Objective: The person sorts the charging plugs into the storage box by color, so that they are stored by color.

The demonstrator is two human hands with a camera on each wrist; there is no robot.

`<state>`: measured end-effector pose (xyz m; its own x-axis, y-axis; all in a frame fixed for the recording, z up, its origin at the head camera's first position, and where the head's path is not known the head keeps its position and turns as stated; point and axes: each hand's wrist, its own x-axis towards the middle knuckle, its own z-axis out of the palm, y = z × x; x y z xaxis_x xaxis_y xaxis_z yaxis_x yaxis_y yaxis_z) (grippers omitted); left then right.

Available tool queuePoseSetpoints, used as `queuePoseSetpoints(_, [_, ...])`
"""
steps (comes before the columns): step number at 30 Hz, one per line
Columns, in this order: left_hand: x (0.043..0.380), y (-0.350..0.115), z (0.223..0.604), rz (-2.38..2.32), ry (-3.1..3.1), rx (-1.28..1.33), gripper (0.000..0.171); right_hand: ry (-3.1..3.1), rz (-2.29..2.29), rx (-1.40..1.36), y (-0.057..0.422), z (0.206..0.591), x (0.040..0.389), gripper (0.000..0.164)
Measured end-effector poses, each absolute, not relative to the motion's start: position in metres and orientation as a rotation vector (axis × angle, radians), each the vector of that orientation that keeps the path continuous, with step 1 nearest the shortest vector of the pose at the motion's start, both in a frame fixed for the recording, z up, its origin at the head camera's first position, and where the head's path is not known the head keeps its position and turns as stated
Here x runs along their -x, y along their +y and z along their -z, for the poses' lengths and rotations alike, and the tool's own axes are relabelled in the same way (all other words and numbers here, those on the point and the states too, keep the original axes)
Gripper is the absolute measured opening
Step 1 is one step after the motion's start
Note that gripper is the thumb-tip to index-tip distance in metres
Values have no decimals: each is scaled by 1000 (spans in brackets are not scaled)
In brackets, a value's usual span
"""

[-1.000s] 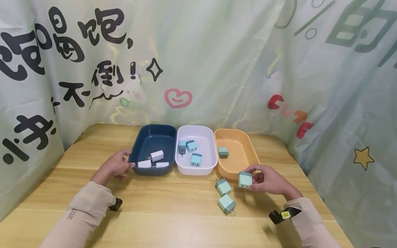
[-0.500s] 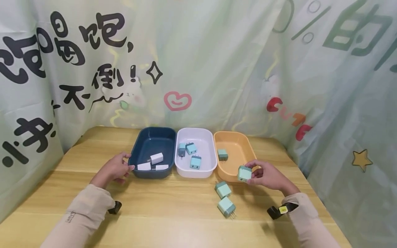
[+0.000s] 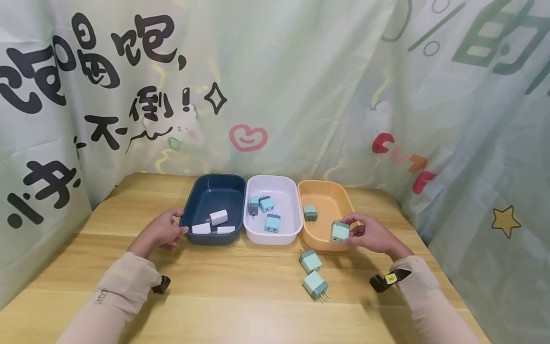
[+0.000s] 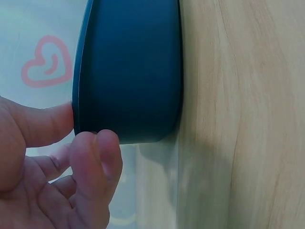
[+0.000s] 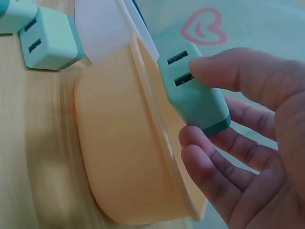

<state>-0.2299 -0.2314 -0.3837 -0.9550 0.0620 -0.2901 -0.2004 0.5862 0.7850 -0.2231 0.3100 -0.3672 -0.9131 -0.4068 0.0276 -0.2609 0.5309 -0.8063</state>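
Note:
My right hand (image 3: 371, 234) pinches a mint-green USB wall charger (image 5: 193, 90) between thumb and fingers. In the head view it hangs above the front right part of the orange tray (image 3: 326, 244). Inside that tray lies one green charger (image 3: 310, 212). Two more mint-green chargers, a farther one (image 3: 311, 261) and a nearer one (image 3: 315, 285), lie on the table before it. At the left, my left hand (image 3: 161, 230) holds the near left corner of the navy tray (image 4: 136, 71), thumb at the rim and fingertips against the outer wall.
Three white chargers (image 3: 218, 218) lie in the navy tray. Between the navy and orange trays stands a white tray (image 3: 272, 237) with three light-blue chargers (image 3: 272, 223). All rest on a wooden table (image 3: 232, 296), and a printed curtain (image 3: 301, 95) hangs behind.
My right hand has risen and moved slightly forward with the charger, from the orange tray's front edge to over the tray. The left hand stays at the navy tray's corner.

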Motion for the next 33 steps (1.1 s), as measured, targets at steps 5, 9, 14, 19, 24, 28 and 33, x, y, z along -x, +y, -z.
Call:
queuePoseSetpoints(5, [229,-231,384,-1308,2534,116,60,2608,1333,563,309,366,229,52])
queuePoseSetpoints(9, [228,-232,386,-1303,2537,107,60,2602,1350,541,309,367,233,51])
queuePoseSetpoints(14, [227,-233,387,-1293,2548,87,60,2561,1383,507,308,368,238,53])
queuePoseSetpoints(19, [226,-233,385,-1284,2554,71,60,2576,1365,486,308,369,245,53])
queuePoseSetpoints(24, [227,-232,385,-1285,2549,88,61,2599,1344,478,308,369,253,54])
queuePoseSetpoints(28, [228,-232,384,-1288,2551,88,60,2610,1330,459,308,369,259,55])
queuePoseSetpoints(33, [228,-232,383,-1295,2552,87,60,2648,1291,445,309,371,266,56])
